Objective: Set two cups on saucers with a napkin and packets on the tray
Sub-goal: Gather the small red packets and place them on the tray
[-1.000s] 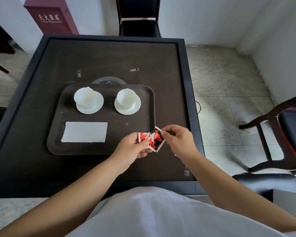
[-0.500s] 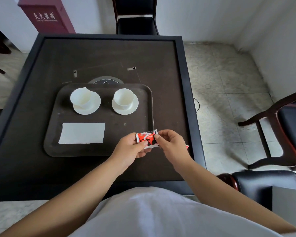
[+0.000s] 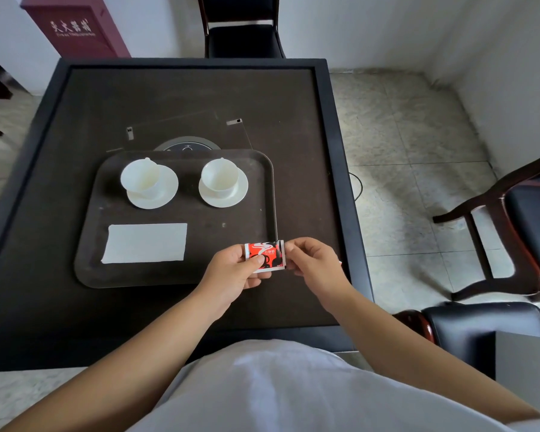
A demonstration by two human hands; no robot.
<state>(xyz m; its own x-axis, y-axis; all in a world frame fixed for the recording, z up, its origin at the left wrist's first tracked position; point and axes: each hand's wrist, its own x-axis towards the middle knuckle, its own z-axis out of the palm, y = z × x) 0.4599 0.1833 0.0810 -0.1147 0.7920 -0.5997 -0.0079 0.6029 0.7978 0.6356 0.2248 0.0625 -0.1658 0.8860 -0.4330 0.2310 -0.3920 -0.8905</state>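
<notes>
the left hand fingers pinch the left edge of a red packet, thumb pressed on its face; the right hand fingers pinch its right edge. the packet hangs over the near right corner of the tray. on the tray lie a white napkin and two cups on saucers, left cup and right cup, all on the dark bench.

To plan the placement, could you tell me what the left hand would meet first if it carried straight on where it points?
Probably the right hand, since the left hand points rightward across the shared red packet; depth is unclear.
</notes>
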